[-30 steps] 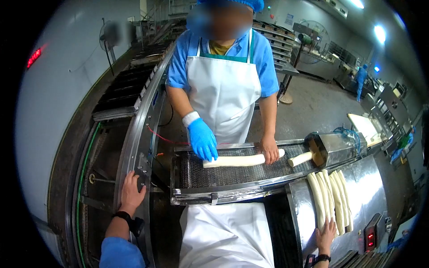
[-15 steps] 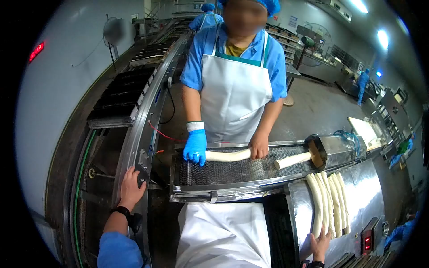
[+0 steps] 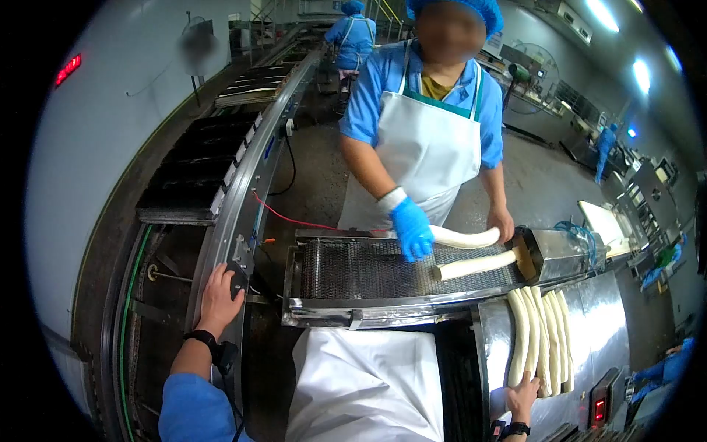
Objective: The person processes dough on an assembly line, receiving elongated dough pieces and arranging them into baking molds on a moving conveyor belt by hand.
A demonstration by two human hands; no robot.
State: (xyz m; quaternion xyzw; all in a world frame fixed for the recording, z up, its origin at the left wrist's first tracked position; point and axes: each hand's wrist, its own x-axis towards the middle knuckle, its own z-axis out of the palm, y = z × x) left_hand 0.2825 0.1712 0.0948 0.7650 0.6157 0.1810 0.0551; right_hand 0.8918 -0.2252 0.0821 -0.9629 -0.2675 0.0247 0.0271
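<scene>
My left hand [image 3: 218, 300] rests on the metal rail [image 3: 200, 283] of the conveyor at left, fingers stretched out beside a small black box [image 3: 237, 280]. My right hand [image 3: 521, 399] is at the near ends of several long pale dough rolls [image 3: 543, 339] lying side by side on a steel plate [image 3: 600, 317]. Its fingertips touch the roll ends, and the fingers look apart. Across from me, a co-worker's blue-gloved hand [image 3: 412, 230] and bare hand [image 3: 501, 223] hold another dough roll [image 3: 465, 239] above the mesh belt [image 3: 353, 269].
One dough roll [image 3: 475, 265] lies on the mesh belt by the steel outlet box [image 3: 563, 254]. Dark trays [image 3: 188, 177] sit along the left conveyor. White cloth [image 3: 366, 383] covers something in front of me. A red digital display [image 3: 600, 409] stands at lower right.
The co-worker has shifted right, carrying the held roll toward the outlet box. The roll on the belt has moved left. My right hand has moved slightly left along the roll ends.
</scene>
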